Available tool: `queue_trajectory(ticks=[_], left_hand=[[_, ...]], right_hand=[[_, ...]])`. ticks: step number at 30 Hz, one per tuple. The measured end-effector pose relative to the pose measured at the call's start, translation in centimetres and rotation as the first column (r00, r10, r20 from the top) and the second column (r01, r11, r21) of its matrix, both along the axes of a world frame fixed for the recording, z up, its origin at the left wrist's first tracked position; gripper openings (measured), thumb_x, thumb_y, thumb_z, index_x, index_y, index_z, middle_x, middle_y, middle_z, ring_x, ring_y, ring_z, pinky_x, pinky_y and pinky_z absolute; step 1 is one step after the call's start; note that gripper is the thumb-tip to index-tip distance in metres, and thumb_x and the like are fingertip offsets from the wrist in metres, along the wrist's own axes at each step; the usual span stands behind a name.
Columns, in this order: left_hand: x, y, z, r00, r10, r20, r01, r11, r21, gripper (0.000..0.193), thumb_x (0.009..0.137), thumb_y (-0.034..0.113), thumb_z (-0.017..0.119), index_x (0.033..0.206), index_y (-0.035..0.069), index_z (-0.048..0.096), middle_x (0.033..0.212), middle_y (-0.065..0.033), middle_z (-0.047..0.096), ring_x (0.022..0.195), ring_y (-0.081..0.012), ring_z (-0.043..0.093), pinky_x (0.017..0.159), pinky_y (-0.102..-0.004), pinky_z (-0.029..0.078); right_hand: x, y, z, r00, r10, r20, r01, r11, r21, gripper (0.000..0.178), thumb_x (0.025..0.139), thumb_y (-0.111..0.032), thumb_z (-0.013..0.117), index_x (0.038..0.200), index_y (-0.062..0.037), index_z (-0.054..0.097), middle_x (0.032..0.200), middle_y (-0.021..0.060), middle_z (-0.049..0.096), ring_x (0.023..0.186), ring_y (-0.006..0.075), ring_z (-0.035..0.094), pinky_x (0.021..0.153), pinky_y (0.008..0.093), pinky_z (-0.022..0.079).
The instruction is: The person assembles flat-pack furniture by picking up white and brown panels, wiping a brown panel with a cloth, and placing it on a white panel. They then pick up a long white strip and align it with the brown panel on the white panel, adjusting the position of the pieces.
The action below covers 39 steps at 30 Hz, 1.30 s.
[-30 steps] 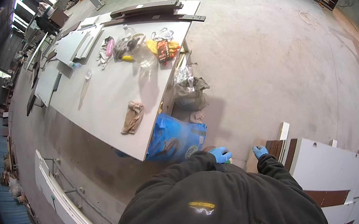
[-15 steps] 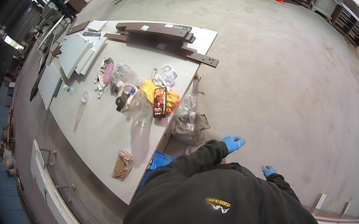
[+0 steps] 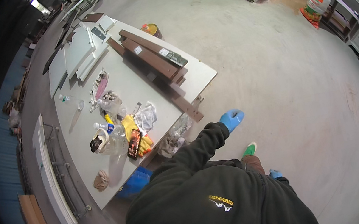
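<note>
Curling around nothing visible, the nearer left hand point(image 3: 232, 121) has brown boards point(image 3: 157, 62) toward half past ten on the tabletop point(image 3: 72, 142), long axes roughly that way; the right hand's point(image 3: 276, 173) grip cannot be told.

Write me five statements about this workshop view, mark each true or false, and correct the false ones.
1. The left hand and the right hand are both gloved in blue. True.
2. The phone is clasped in the left hand. False: it is on the table, overlapping the yellow gloves in view.
3. Brown boards lie on the table. True.
4. The right hand rests on the table. False: it shows against the floor, away from the table.
5. A green shoe shows between the two hands in the picture. True.
</note>
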<state>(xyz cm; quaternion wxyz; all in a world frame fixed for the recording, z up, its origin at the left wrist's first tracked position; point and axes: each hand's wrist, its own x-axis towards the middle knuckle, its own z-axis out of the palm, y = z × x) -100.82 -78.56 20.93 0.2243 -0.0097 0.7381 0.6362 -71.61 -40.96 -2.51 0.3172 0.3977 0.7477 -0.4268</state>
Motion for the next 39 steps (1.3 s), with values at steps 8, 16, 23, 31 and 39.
queue_trajectory(ticks=[8,16,23,31,39], left_hand=[[-17.5,-0.7,1.9,0.715,0.481,-0.508,-0.645,0.734,-0.213,0.047,0.097,0.025,0.074,0.132,-0.005,0.064,0.127,-0.0194,0.071,0.118,-0.0284,0.067,0.105,-0.0375,0.051],[-32.1,-8.6,-0.2,0.415,0.53,-0.74,-0.907,0.179,-0.381,0.078,0.083,0.03,0.08,0.146,-0.006,0.048,0.15,-0.0268,0.049,0.141,-0.0429,0.046,0.118,-0.0483,0.039],[-40.1,-11.7,4.1,0.477,0.697,-0.535,-0.775,0.047,-0.63,0.083,0.085,0.027,0.077,0.152,-0.005,0.038,0.156,-0.0242,0.04,0.146,-0.0425,0.039,0.119,-0.049,0.038],[-45.8,-13.9,2.6,0.435,0.772,-0.464,-0.519,-0.206,-0.83,0.082,0.087,0.03,0.076,0.151,-0.005,0.039,0.152,-0.0217,0.043,0.145,-0.0384,0.041,0.116,-0.05,0.04],[-49.1,-15.8,3.3,0.349,0.851,-0.392,-0.315,-0.288,-0.904,0.072,0.087,0.027,0.076,0.145,-0.002,0.044,0.145,-0.0199,0.051,0.129,-0.0351,0.057,0.1,-0.0485,0.051]], right_hand=[[-28.4,18.4,2.4,0.943,0.325,-0.071,-0.288,0.904,0.316,0.04,0.096,-0.04,0.063,0.087,-0.0018,0.071,0.072,0.0078,0.066,0.059,0.0197,0.06,0.057,0.0402,0.047],[-54.1,12.5,3.9,0.927,0.301,-0.224,-0.298,0.953,0.046,0.038,0.098,-0.038,0.068,0.102,-0.0009,0.075,0.076,0.0022,0.069,0.067,0.0157,0.059,0.065,0.0373,0.051],[-69.1,7.6,5.8,0.81,0.555,-0.191,-0.554,0.83,0.063,0.043,0.097,-0.039,0.068,0.11,0.0011,0.075,0.09,0.0071,0.075,0.083,0.0173,0.066,0.077,0.0367,0.055],[-89.5,6.9,0.6,0.586,0.806,0.085,-0.806,0.569,0.167,0.047,0.095,-0.045,0.07,0.108,-0.0004,0.077,0.097,0.0142,0.079,0.09,0.0269,0.073,0.083,0.0419,0.056],[-111.6,-1.2,4.5,0.404,0.908,-0.11,-0.855,0.417,0.309,0.044,0.097,-0.042,0.072,0.112,-0.0011,0.077,0.103,0.0142,0.079,0.097,0.0279,0.072,0.086,0.0432,0.056]])
